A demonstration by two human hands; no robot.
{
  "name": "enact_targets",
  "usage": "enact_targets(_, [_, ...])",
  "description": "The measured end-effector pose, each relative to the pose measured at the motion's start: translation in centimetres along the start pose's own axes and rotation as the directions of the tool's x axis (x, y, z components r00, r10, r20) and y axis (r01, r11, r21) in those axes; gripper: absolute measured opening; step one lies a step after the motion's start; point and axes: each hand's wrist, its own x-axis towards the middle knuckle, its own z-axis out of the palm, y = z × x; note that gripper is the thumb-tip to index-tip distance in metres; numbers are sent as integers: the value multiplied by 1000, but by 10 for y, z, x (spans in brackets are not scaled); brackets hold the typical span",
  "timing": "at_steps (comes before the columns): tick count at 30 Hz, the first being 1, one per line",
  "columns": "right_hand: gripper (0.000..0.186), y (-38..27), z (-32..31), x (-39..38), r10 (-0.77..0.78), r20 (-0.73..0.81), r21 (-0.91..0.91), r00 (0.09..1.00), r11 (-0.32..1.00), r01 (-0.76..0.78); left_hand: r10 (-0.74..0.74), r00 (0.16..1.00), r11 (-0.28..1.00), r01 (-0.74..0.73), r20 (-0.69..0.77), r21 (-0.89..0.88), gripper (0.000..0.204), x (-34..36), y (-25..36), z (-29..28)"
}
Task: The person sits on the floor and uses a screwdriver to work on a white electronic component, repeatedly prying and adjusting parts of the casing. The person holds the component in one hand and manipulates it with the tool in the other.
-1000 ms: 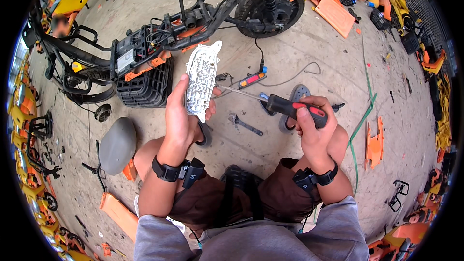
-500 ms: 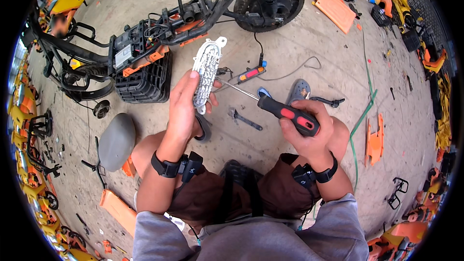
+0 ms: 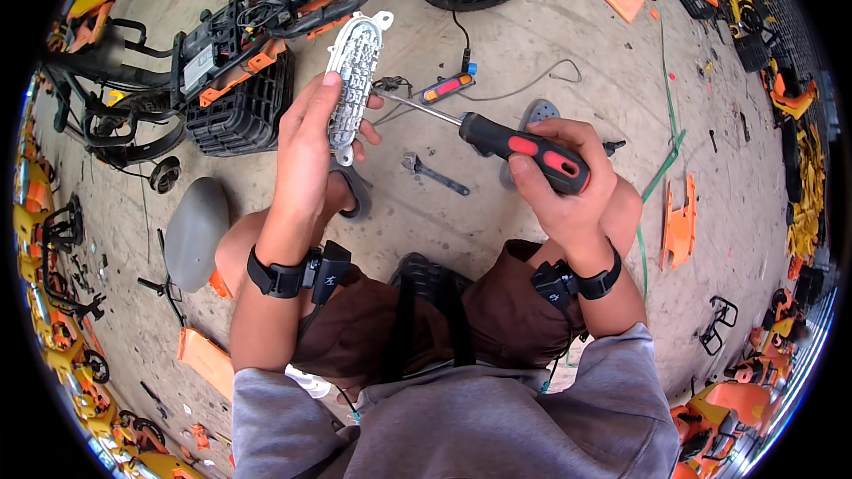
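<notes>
My left hand (image 3: 304, 146) is closed around an oval silver-white lamp housing (image 3: 355, 80) with mounting tabs at its ends, held upright and slightly tilted. Its inner face shows a ridged, glossy pattern. A screwdriver (image 3: 493, 138) with a black and red handle is gripped in my right hand (image 3: 575, 182). Its metal shaft points left toward the lamp housing's right edge, beside my left fingers; whether the tip touches the housing, I cannot tell. On the floor below lies an adjustable wrench (image 3: 435, 175).
A stripped black scooter frame (image 3: 297, 22) with a black crate-like box (image 3: 240, 102) lies ahead on the left. Cable runs from a red and yellow device (image 3: 447, 87). A grey seat (image 3: 197, 232) is at left; orange panels (image 3: 679, 223) and a green strap (image 3: 661, 173) are at right.
The view has tilted, so the surroundings sit higher in it. Both hands keep their holds, and the screwdriver shaft stays beside the lamp housing's right side.
</notes>
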Motion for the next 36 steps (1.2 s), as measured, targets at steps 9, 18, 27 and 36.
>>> enact_targets(9, [32, -5, 0, 1, 58, 22, 41, 998, 997, -58, -24, 1000, 1000, 24, -4, 7, 43, -1, -3, -3])
enact_targets(18, [31, -9, -4, 0, 112, 6, 58, 994, 992, -112, -53, 999, 999, 53, 1, 0, 47, 0, -5, 1])
enact_targets(27, [32, 2, -7, -5, 197, -47, 120, 979, 974, -190, -95, 995, 990, 97, 23, -107, 51, 4, -8, -3])
enact_targets(36, [33, -8, -9, 11, 365, -202, 347, 909, 894, -282, -123, 992, 987, 124, 15, -99, 54, 2, 0, -8])
